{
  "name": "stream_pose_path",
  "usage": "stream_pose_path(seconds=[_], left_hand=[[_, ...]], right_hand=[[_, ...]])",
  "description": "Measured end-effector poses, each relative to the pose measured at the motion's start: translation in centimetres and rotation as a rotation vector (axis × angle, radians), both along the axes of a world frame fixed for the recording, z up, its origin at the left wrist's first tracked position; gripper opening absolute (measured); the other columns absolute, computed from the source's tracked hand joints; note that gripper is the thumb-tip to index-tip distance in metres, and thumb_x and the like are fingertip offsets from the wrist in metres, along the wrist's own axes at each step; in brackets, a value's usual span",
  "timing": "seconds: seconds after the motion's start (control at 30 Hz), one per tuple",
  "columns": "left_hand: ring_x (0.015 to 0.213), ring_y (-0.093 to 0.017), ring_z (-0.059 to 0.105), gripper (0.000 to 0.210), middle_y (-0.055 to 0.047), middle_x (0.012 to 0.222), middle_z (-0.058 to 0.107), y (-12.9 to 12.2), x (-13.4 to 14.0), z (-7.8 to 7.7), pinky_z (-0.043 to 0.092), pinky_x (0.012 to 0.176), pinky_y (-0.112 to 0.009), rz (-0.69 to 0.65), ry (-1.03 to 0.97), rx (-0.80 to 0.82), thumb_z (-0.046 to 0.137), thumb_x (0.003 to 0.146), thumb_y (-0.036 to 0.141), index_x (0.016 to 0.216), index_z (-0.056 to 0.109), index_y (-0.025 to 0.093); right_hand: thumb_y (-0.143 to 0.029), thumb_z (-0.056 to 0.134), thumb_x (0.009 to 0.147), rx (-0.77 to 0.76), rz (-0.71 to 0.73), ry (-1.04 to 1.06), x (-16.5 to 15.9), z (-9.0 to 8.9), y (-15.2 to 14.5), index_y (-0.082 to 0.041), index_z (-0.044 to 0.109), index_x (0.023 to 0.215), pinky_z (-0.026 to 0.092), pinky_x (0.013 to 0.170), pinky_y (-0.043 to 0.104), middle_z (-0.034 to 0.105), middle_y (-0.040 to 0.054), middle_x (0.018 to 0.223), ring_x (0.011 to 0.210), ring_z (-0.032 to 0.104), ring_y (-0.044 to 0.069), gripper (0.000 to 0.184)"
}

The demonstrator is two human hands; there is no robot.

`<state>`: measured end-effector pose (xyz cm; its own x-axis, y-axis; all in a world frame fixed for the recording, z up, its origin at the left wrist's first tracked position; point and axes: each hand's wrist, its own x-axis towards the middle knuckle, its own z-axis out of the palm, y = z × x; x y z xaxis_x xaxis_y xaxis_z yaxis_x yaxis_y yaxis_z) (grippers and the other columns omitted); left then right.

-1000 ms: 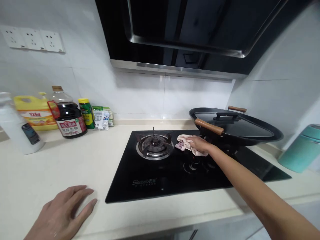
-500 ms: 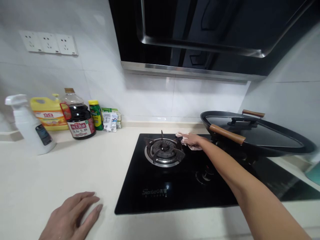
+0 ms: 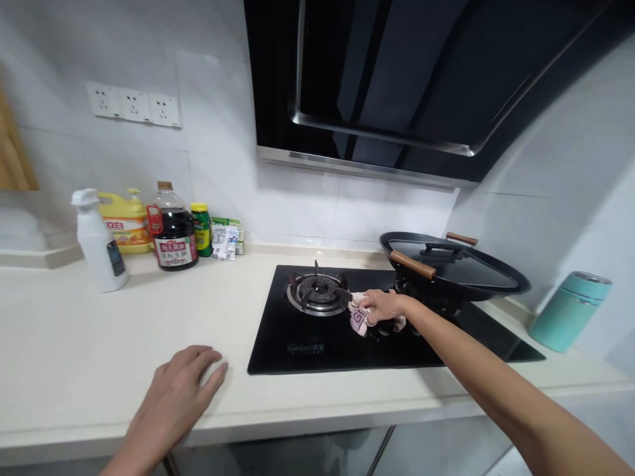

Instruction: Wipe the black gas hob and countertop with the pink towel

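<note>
Pink and crumpled, the cloth (image 3: 358, 315) lies bunched under the right hand (image 3: 381, 306), whose fingers are curled down over it and press it onto the black glass hob (image 3: 317, 347), in the gap between the left burner (image 3: 317, 295) and the wok (image 3: 454, 268). The right arm reaches in from the lower right corner, so the cloth sits at the far end of a long stretch forward and slightly leftward — this hand is on it, while the left hand (image 3: 186, 383) is well apart, resting flat with fingers spread on the pale worktop (image 3: 99, 344) just off the hob's front-left corner and holding nothing. The cloth has no clear long axis; it is a wad, with a loose flap showing on the burner side. The wok, lid on, stands to the right of the hand, its wooden handle (image 3: 413, 264) pointing toward the camera above the wrist. Hidden matters: the burner under the wok, the control knobs beneath the hand and cloth — only dark shapes show there — and how much cloth lies under the palm.
</note>
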<state>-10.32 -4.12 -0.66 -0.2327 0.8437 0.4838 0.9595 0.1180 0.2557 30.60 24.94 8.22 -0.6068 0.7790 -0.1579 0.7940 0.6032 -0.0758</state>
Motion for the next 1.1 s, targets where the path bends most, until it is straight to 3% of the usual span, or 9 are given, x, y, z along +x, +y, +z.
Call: stream_pose_path(seconds=[0.17, 0.33, 0.43, 0.67, 0.77, 0.9, 0.97, 1.1], left_hand=[[0.113, -0.03, 0.066, 0.043, -0.009, 0.117, 0.074, -0.3, 0.8, 0.8, 0.048, 0.095, -0.043, 0.001, 0.009, -0.012, 0.044, 0.093, 0.052, 0.1, 0.075, 0.023], [0.112, -0.029, 0.066, 0.037, -0.008, 0.113, 0.075, -0.5, 1.5, 1.2, 0.046, 0.092, -0.04, 0.001, 0.032, 0.016, 0.045, 0.094, 0.046, 0.098, 0.074, 0.024], [0.109, -0.027, 0.066, 0.034, -0.007, 0.111, 0.074, -0.8, 1.8, 1.4, 0.046, 0.091, -0.04, 0.0, 0.034, 0.027, 0.045, 0.095, 0.043, 0.099, 0.074, 0.024], [0.109, -0.028, 0.065, 0.034, -0.007, 0.112, 0.074, -1.1, 2.0, 1.8, 0.046, 0.091, -0.041, 0.004, 0.015, 0.01, 0.046, 0.094, 0.042, 0.099, 0.074, 0.024], [0.112, -0.028, 0.064, 0.036, -0.008, 0.114, 0.074, -1.0, 1.8, 1.8, 0.046, 0.092, -0.041, -0.004, 0.03, -0.003, 0.044, 0.095, 0.043, 0.1, 0.074, 0.023], [0.111, -0.028, 0.066, 0.039, -0.008, 0.115, 0.074, -0.8, 1.4, 1.7, 0.046, 0.094, -0.042, -0.003, 0.015, -0.021, 0.043, 0.095, 0.046, 0.1, 0.074, 0.023], [0.11, -0.028, 0.067, 0.04, -0.008, 0.115, 0.074, -0.7, 1.3, 1.9, 0.047, 0.093, -0.042, 0.01, 0.005, -0.028, 0.043, 0.094, 0.048, 0.099, 0.074, 0.024], [0.112, -0.03, 0.067, 0.043, -0.007, 0.114, 0.075, -0.4, 1.2, 2.2, 0.049, 0.091, -0.042, 0.031, 0.005, -0.063, 0.042, 0.093, 0.052, 0.096, 0.075, 0.026]], right_hand=[[-0.037, 0.078, 0.07, 0.036, 0.119, -0.088, -1.6, 0.4, -2.1, -0.033, 0.07, 0.12, 0.047, 0.094, 0.047, 0.05, 0.0071, 0.129, 0.119, 0.051, 0.035, 0.05], [-0.029, 0.078, 0.069, 0.097, 0.253, -0.104, -2.9, 0.3, -4.8, -0.026, 0.07, 0.1, 0.04, 0.098, 0.046, 0.051, 0.0049, 0.116, 0.113, 0.05, 0.03, 0.033], [-0.022, 0.075, 0.07, 0.128, 0.313, -0.087, -3.6, 0.0, -6.6, -0.024, 0.068, 0.097, 0.036, 0.101, 0.046, 0.051, 0.0049, 0.116, 0.115, 0.049, 0.029, 0.028], [-0.018, 0.07, 0.072, 0.161, 0.432, 0.15, -4.1, -1.7, -11.8, -0.025, 0.07, 0.106, 0.036, 0.097, 0.041, 0.057, 0.0047, 0.117, 0.111, 0.051, 0.026, 0.034], [-0.018, 0.069, 0.075, 0.147, 0.453, 0.227, -3.9, -1.6, -13.2, -0.027, 0.072, 0.114, 0.038, 0.097, 0.038, 0.061, 0.0046, 0.123, 0.114, 0.053, 0.026, 0.04], [-0.042, 0.074, 0.085, 0.138, 0.348, 0.203, -3.4, -0.6, -13.1, -0.036, 0.065, 0.137, 0.04, 0.096, 0.039, 0.053, 0.0054, 0.147, 0.12, 0.053, 0.029, 0.054], [-0.055, 0.072, 0.086, 0.184, 0.234, 0.191, -3.2, -0.7, -12.8, -0.039, 0.064, 0.139, 0.039, 0.098, 0.045, 0.052, 0.0056, 0.147, 0.119, 0.052, 0.032, 0.056], [-0.051, 0.067, 0.091, 0.227, 0.134, 0.321, -4.0, -2.0, -14.0, -0.042, 0.071, 0.127, 0.035, 0.1, 0.048, 0.054, 0.0014, 0.145, 0.114, 0.05, 0.029, 0.037]])
